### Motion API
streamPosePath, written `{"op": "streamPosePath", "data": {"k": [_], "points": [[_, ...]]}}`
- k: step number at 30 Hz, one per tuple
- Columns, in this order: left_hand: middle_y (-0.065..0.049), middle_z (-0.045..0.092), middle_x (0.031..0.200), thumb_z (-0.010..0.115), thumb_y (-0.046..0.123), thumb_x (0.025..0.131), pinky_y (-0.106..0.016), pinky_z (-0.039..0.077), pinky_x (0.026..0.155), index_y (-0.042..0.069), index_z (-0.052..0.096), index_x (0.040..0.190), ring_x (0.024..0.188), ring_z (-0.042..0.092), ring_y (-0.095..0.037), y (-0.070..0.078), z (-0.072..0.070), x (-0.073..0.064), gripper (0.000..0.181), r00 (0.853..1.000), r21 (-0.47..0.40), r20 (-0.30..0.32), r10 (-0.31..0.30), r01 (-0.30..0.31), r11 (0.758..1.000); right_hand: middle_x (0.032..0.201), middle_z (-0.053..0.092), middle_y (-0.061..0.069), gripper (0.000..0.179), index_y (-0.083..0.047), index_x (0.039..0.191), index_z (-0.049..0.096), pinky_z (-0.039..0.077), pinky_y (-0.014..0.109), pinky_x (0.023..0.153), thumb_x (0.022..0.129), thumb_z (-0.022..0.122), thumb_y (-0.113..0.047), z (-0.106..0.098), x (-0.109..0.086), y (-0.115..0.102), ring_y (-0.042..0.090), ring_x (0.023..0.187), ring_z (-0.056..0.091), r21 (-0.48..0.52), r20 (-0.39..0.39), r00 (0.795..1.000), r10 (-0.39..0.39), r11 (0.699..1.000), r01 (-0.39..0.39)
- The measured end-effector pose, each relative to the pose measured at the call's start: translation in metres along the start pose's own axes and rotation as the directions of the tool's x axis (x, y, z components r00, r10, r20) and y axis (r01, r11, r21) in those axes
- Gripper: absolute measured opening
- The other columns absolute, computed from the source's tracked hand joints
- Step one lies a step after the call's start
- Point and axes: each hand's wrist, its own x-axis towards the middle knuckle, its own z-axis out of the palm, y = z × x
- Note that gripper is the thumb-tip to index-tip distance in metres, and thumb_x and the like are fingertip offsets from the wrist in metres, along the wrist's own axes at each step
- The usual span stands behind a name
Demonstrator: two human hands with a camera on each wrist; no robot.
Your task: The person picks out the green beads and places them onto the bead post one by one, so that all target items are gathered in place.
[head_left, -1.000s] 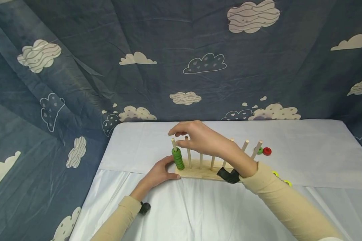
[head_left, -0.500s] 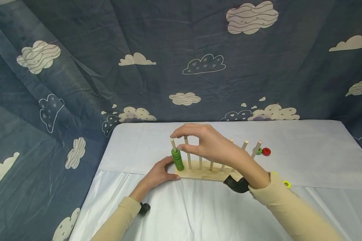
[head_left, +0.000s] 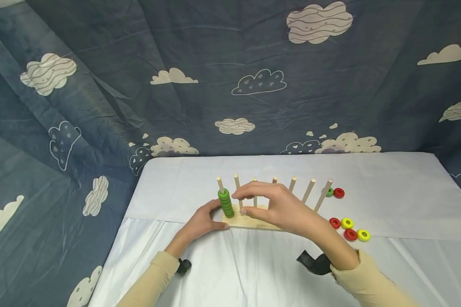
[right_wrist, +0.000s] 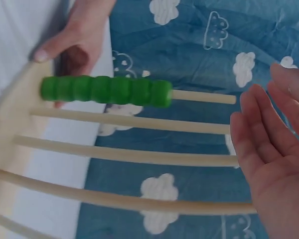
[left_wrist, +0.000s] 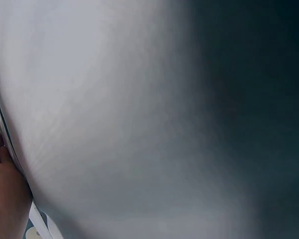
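Observation:
A wooden peg stand [head_left: 249, 222] with several upright pegs stands on the white-covered table in the head view. Green rings [head_left: 226, 204] are stacked on its leftmost peg, whose tip shows above them. My left hand [head_left: 203, 221] holds the left end of the base, thumb at the front edge and fingers behind. My right hand [head_left: 286, 209] is in front of the middle pegs, holding nothing, its fingers and thumb apart. In the right wrist view the right hand's fingers [right_wrist: 261, 127] are near the peg tips. Only part of the left hand [left_wrist: 7, 194] shows in the left wrist view.
Right of the stand lie loose rings: a green ring [head_left: 329, 192] beside a red ring [head_left: 339, 193], and nearer, more red rings [head_left: 350, 235] and yellow rings [head_left: 363, 235]. A dark cloud-patterned cloth [head_left: 215, 102] hangs behind the table.
My right hand has moved away from the top of the leftmost peg, to the right and nearer me. The loose red and yellow rings now show fully. My left hand stays on the base.

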Motion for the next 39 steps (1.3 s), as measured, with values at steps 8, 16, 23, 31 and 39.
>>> {"op": "streamPosePath", "data": {"k": [8,16,23,31,39], "points": [[0.004,0.045,0.146,0.083,0.04,0.072,-0.044,0.023,0.116,0.02,0.049,0.141,0.14,0.033,-0.02,0.0,0.001,0.0,0.08,1.0,0.015,-0.004,-0.02,0.02,1.0,0.116,0.064,-0.014,0.026,-0.033,0.116,0.066,0.051,0.034,0.091,0.09,0.069,-0.033,0.007,-0.026,0.017,0.009,0.102,0.06,0.08,-0.014,0.99,0.142,0.987,-0.141],[0.002,0.044,0.147,0.083,0.044,0.071,-0.044,0.023,0.116,0.019,0.046,0.143,0.14,0.033,-0.021,-0.001,0.001,0.001,0.085,0.999,-0.004,0.007,-0.035,0.035,0.999,0.115,0.064,-0.017,0.027,-0.037,0.115,0.065,0.052,0.036,0.092,0.088,0.071,-0.033,0.01,-0.05,0.029,0.007,0.102,0.061,0.064,-0.06,0.965,0.253,0.966,-0.25],[0.001,0.044,0.147,0.083,0.044,0.071,-0.043,0.024,0.116,0.018,0.045,0.144,0.14,0.033,-0.021,0.0,0.002,0.001,0.087,0.999,-0.007,0.009,-0.043,0.043,0.999,0.114,0.064,-0.016,0.029,-0.032,0.113,0.068,0.052,0.045,0.094,0.086,0.075,-0.026,0.016,-0.074,0.049,0.009,0.102,0.062,0.08,-0.128,0.931,0.341,0.94,-0.333],[0.001,0.044,0.147,0.083,0.043,0.071,-0.043,0.024,0.116,0.018,0.045,0.144,0.14,0.033,-0.021,0.002,0.002,0.0,0.086,0.999,0.006,0.008,-0.05,0.05,0.999,0.112,0.066,-0.01,0.03,-0.025,0.115,0.068,0.052,0.046,0.092,0.085,0.074,-0.03,0.016,-0.104,0.067,0.011,0.099,0.063,0.074,-0.202,0.877,0.436,0.9,-0.43],[0.0,0.044,0.147,0.084,0.043,0.071,-0.044,0.024,0.116,0.019,0.046,0.144,0.14,0.033,-0.023,0.002,0.001,-0.001,0.086,0.998,0.007,0.004,-0.059,0.059,0.998,0.113,0.068,0.0,0.032,-0.017,0.119,0.066,0.052,0.018,0.086,0.09,0.069,-0.028,0.002,-0.135,0.083,0.007,0.097,0.062,0.06,-0.316,0.834,0.452,0.887,-0.458]]}}
